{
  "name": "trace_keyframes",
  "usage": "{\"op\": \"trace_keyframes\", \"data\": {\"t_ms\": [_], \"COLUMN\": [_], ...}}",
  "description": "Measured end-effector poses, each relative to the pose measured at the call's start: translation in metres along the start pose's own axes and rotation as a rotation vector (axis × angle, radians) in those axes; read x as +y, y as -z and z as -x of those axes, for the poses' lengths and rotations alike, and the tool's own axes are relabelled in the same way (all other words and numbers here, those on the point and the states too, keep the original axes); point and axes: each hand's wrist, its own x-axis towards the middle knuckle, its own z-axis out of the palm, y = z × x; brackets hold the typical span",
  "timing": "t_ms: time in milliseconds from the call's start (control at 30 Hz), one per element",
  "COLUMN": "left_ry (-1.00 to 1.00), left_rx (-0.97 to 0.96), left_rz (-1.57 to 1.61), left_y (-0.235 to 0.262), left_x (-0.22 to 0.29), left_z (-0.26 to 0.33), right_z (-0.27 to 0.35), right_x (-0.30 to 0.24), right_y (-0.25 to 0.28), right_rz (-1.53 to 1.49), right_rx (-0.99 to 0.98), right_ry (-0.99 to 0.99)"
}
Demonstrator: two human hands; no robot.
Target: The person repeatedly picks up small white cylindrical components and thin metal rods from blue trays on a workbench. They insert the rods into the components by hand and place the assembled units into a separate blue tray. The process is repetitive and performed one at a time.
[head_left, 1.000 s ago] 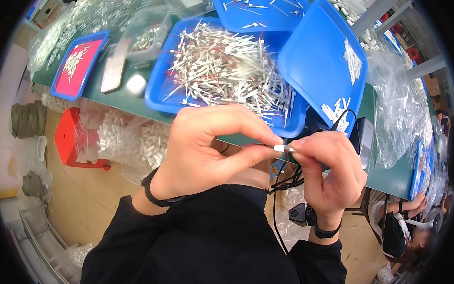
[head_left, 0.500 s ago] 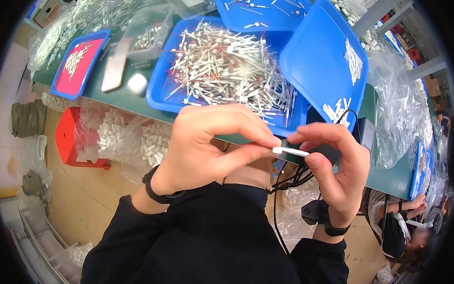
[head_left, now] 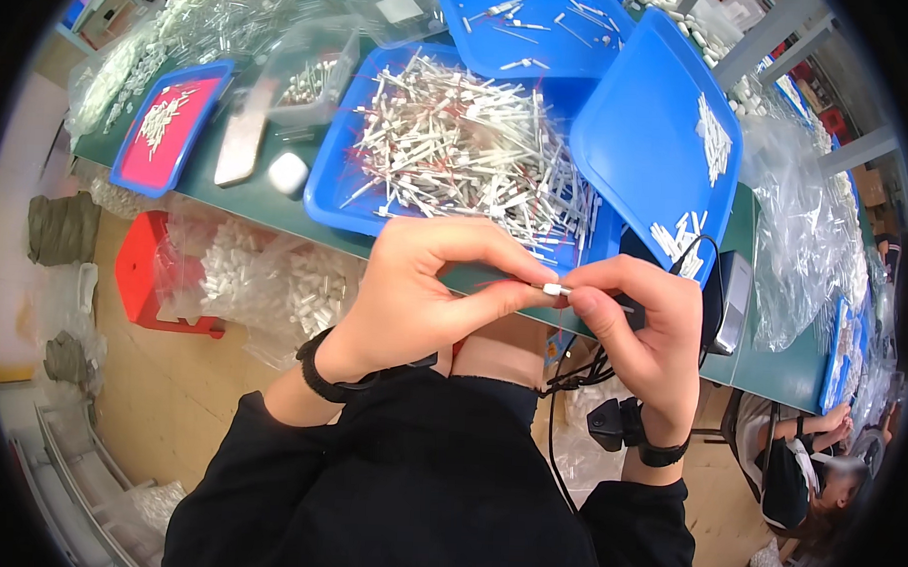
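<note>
The left hand (head_left: pixel 424 282) pinches a small white piece (head_left: pixel 552 289) between thumb and forefinger near the middle of the frame, and the right hand (head_left: pixel 653 325) pinches its right end. A thin reddish strand shows at its left.

Behind the hands, a green table (head_left: pixel 771 370) spans the upper half of the frame. At upper centre, a blue bin (head_left: pixel 324 194) holds a heap of white sticks with red strands; a blue tray (head_left: pixel 649 130) overlaps its right side. At upper left lie a pink-bottomed tray (head_left: pixel 136 165), a flat pale slab (head_left: pixel 241 149) and a rounded white case (head_left: pixel 288 173). A red stool (head_left: pixel 139 273) stands at centre left, on tan floor (head_left: pixel 220 395); another person (head_left: pixel 802 476) shows at lower right.

Half a second ago, the right fingers were spread and a white stick pointed right from the left fingertips; now the right fingertips are closed together there. The tabletop things sit slightly lower in the frame.
</note>
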Motion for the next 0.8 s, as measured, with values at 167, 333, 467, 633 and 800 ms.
{"op": "trace_keyframes", "data": {"t_ms": [167,333,467,633,800], "left_ry": [0.071,0.024,0.022,0.077,0.43], "left_rx": [0.04,-0.044,0.092,0.377,0.3], "left_rz": [-0.062,-0.152,-0.369,-0.921,-1.348], "left_y": [0.002,0.005,0.03,0.15,0.262], "left_x": [-0.005,-0.014,-0.007,-0.007,-0.08], "left_z": [-0.001,-0.003,-0.016,-0.063,-0.092], "right_z": [-0.001,0.002,-0.013,-0.072,-0.106], "right_x": [0.003,0.011,0.019,0.017,0.053], "right_y": [0.001,-0.005,-0.009,-0.019,-0.033], "right_rz": [-0.083,-0.02,0.037,0.638,0.726], "right_rx": [-0.136,-0.152,-0.013,0.219,0.378], "right_ry": [-0.162,-0.175,-0.083,0.196,0.326]}}
